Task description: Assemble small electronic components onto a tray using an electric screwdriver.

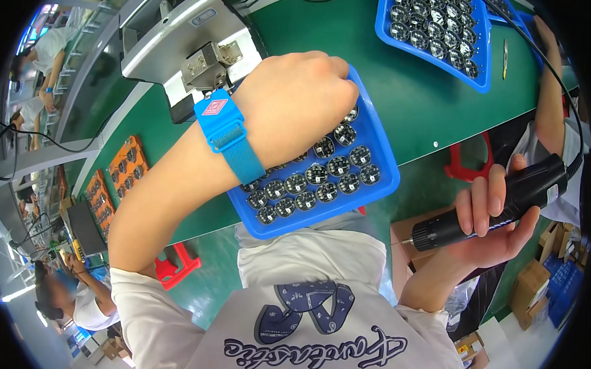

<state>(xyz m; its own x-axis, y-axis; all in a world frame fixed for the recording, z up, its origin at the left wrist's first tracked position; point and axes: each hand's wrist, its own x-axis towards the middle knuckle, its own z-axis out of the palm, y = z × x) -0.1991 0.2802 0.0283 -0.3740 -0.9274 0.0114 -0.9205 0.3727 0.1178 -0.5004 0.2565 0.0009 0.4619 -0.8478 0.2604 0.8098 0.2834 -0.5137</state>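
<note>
My left hand (305, 90), with a blue wrist strap (227, 127) on its wrist, is curled closed above a blue tray (381, 158). Its fingertips point down and away, so whatever they hold is hidden. Rows of small round circuit boards (317, 174) in dark cups fill the near part of that tray. On the right, my right hand (486, 211) wraps round a black electric screwdriver (503, 208). The thin bit points left, past the table edge and apart from the tray. A black cable runs upward from the screwdriver's rear end.
A metal fixture (196, 44) stands behind my left wrist. At the far right lies a second blue tray (478, 77) of round parts, beside tweezers (505, 58). Orange panels (128, 165) rest on the left of the green table (314, 26). Other people work at both sides.
</note>
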